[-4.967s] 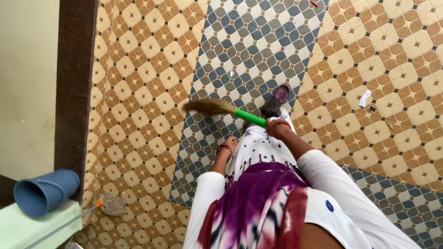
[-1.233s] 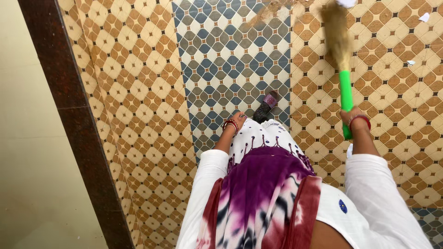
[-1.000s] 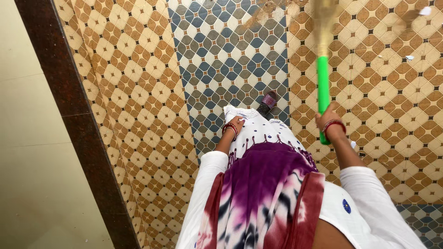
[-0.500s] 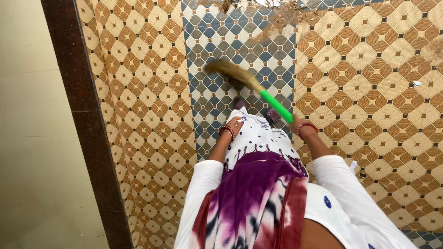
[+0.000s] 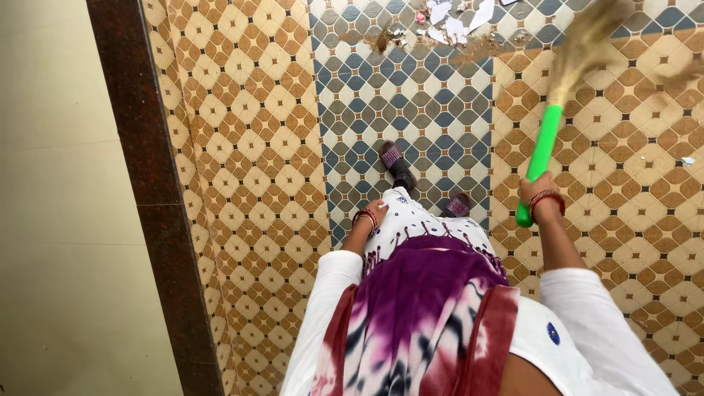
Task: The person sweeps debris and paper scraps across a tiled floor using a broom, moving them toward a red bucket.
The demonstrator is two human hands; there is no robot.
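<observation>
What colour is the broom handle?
Bright green, clearest in the head view: broom handle in the right hand.

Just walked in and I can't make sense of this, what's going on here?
A person is sweeping a tiled floor. The right hand grips the green handle of a broom, its bristles out over the brown-and-cream tiles on the right. The left hand holds the white skirt at the hip. A pile of dirt and paper scraps lies ahead on the blue strip of tiles.
</observation>
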